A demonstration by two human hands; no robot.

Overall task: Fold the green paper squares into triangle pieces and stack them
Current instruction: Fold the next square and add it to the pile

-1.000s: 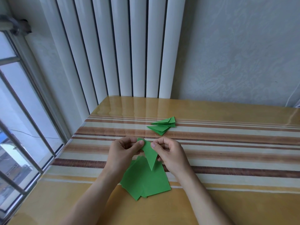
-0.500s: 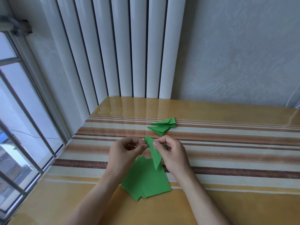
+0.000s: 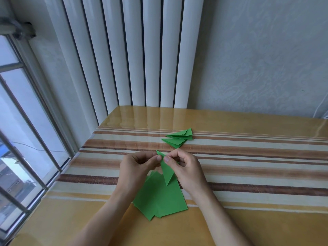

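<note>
From my head camera: the folded piece [image 3: 167,172] is feather-light, thin and easily creased, so I judge it is best held near its top edge. My left hand [image 3: 136,167] and right hand [image 3: 184,167] both pinch it there, its tip hanging between my wrists. Unfolded squares [image 3: 159,199] lie under my hands; the finished stack [image 3: 179,138] sits just beyond my fingertips.

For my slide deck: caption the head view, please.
Both hands pinch a green triangle above unfolded squares.
</note>
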